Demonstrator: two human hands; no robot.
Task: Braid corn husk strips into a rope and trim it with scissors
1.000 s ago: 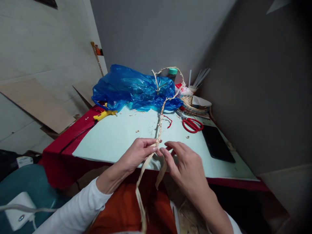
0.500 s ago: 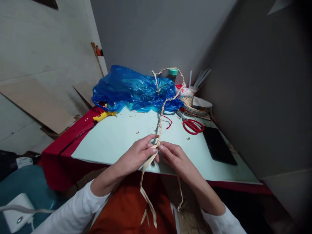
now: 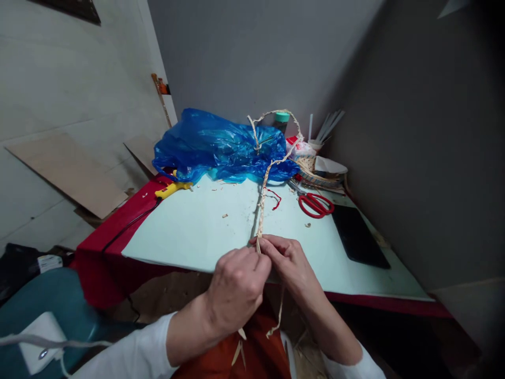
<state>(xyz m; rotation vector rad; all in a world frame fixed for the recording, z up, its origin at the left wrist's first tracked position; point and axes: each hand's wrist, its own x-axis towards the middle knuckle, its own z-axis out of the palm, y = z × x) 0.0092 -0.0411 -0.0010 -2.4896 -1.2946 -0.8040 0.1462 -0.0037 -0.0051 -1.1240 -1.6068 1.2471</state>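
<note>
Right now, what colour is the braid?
The braid is pale straw, a light cream-beige; the head view shows it best.

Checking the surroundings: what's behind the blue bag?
Grey wall and a green-lidded jar by its right end. The bag hides anything lower behind it; the jar's base isn't visible.

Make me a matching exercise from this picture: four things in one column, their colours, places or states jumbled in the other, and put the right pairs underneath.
Things:
1. braid
2. scissors
3. plastic bag
4. glue gun

Descriptions:
A. yellow, near the left edge of the table
B. red-handled, lying beside a flat black object
C. pale, its near end pinched by the right hand
D. blue and crumpled, at the back of the table

Right pairs: 1-C, 2-B, 3-D, 4-A
</note>
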